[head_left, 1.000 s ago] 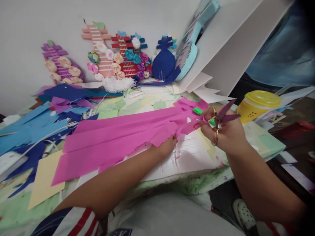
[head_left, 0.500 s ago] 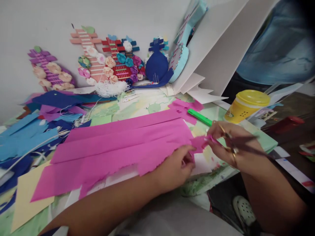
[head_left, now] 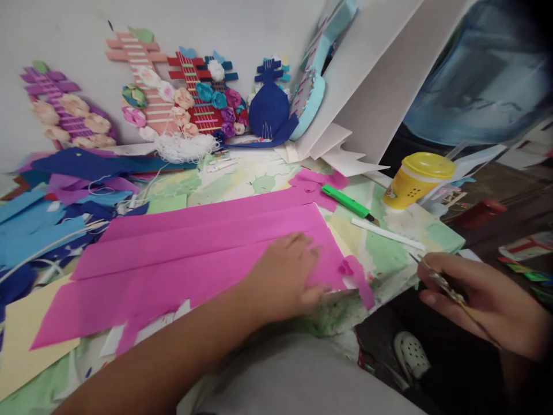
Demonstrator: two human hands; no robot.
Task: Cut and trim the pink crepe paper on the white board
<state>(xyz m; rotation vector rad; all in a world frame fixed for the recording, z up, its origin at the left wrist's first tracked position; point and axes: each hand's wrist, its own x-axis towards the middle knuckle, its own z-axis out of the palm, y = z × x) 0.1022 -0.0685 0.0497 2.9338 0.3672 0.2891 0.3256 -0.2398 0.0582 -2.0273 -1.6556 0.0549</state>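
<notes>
Pink crepe paper (head_left: 173, 248) lies spread in long folds across the table. On its right part rests my left hand (head_left: 287, 276), palm down, fingers stretched out and slightly blurred. My right hand (head_left: 488, 300) is off the table's right edge, closed around scissors (head_left: 444, 285) whose blades point up and left; its grip partly hides the handles. A torn pink strip (head_left: 360, 282) hangs at the sheet's right corner, over the table edge. Beyond the sheet are a green utility knife (head_left: 348, 202) and a thin white strip (head_left: 386, 233).
A yellow lidded cup (head_left: 417, 181) stands at the back right. Blue and purple scraps (head_left: 73, 173) pile up on the left beside a cream sheet (head_left: 32, 331). Flower-decorated instrument shapes (head_left: 201, 104) lean on the wall. White boards (head_left: 367, 75) slant behind the table.
My right hand has moved right and down, away from the pink paper, with the scissors now pointing forward. My left hand has flattened onto the sheet. The torn strip hangs loose.
</notes>
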